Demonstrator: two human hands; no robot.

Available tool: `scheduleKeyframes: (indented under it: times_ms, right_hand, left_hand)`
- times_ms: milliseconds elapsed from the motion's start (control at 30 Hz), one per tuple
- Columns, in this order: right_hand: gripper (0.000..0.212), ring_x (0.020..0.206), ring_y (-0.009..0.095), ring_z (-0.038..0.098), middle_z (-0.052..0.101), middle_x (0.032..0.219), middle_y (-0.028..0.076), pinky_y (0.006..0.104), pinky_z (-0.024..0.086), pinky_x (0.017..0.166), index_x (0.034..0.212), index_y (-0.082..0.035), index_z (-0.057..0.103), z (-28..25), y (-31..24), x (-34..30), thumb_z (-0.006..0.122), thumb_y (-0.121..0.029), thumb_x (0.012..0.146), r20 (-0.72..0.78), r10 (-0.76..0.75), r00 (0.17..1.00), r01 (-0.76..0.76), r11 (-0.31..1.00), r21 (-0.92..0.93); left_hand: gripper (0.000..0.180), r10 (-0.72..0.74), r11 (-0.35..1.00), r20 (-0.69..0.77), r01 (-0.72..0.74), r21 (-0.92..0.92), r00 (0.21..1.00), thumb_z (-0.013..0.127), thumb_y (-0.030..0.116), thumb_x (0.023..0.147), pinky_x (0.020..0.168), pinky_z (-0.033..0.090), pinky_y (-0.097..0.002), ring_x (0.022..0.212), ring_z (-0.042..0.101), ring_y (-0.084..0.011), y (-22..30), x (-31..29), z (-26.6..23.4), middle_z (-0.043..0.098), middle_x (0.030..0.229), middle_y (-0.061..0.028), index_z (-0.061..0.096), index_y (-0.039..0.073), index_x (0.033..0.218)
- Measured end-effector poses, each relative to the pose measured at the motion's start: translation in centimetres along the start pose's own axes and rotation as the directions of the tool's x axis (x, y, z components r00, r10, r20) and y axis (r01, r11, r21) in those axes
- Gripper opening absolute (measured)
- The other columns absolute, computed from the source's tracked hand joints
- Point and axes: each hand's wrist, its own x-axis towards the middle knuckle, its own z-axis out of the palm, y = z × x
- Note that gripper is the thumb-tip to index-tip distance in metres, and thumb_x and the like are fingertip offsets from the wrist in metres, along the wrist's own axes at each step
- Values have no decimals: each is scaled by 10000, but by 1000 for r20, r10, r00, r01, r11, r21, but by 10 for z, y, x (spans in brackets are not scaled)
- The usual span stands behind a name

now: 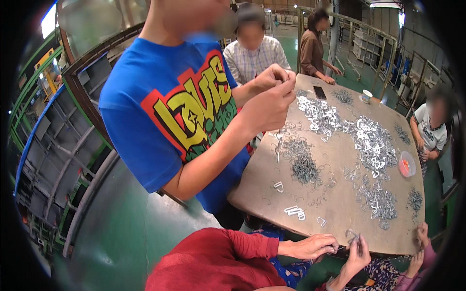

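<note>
My left hand point(316, 246) comes from a red sleeve at the table's near edge. Its fingers are pinched, and what they hold is too small to make out. Just to the right, my right hand point(357, 254) has thumb and fingers closed on a curved grey metal piece point(351, 234) that sticks up past the fingertips. Beyond my hands on the brown tabletop point(340, 194) lie a few white wire loops point(294, 212), a heap of dark wire hooks point(304, 165) and a long heap of shiny metal loops point(374, 145).
On my left stands a person in a blue shirt point(160, 111), hands raised over the table corner. Others are around the table, one with pink sleeves point(421, 264) close on my right. A clear bowl with orange pieces point(407, 164), a phone point(320, 92) and a cup point(366, 96) rest on it.
</note>
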Motion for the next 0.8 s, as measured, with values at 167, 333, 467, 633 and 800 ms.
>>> scheduleKeyframes:
  times_ms: [167, 333, 467, 633, 800]
  right_hand:
    - [216, 725, 101, 557, 585, 900, 63, 200, 453, 604, 1009, 81, 580, 14, -21, -30, 541, 116, 799, -118, -100, 988, 92, 993, -67]
    - [196, 775, 161, 591, 598, 880, 94, 243, 488, 667, 974, 98, 599, 16, -36, -29, 569, 105, 781, -182, -11, 983, 9, 1000, -15]
    - [223, 771, 133, 583, 606, 865, 87, 211, 463, 689, 956, 88, 620, 29, -26, -41, 603, 131, 737, -209, 107, 972, -62, 976, 211]
    - [222, 767, 113, 522, 579, 818, 80, 213, 416, 731, 921, 86, 629, 25, -18, -48, 609, 155, 711, -194, 119, 974, -72, 969, 235]
    - [235, 727, 106, 498, 562, 776, 65, 203, 400, 682, 908, 76, 633, 26, -12, -56, 615, 166, 692, -123, 188, 974, -158, 964, 215]
  left_hand:
    - [55, 43, 996, -6, -42, 72, 999, 496, 38, 883, 635, 457, -348, 732, 558, -258, 3, 13, 0, 498, 834, -116, 505, 2, 923]
    - [86, 63, 977, -38, -54, 206, 997, 544, 44, 836, 712, 461, -383, 788, 552, -301, -16, 13, 17, 549, 857, -135, 560, 17, 916]
    - [240, 62, 982, -108, -41, 184, 992, 630, 20, 756, 781, 449, -382, 898, 546, -312, -27, -12, 9, 572, 974, -142, 565, 39, 986]
    - [315, 103, 878, -88, -49, 476, 991, 672, 58, 728, 880, 403, -409, 1026, 514, -338, -52, 6, -54, 568, 1079, -143, 558, 48, 1022]
    - [74, -38, 394, -209, 207, 895, 977, 633, 91, 745, 797, 414, -375, 794, 574, -296, -146, 81, -195, 638, 772, -124, 680, 71, 799]
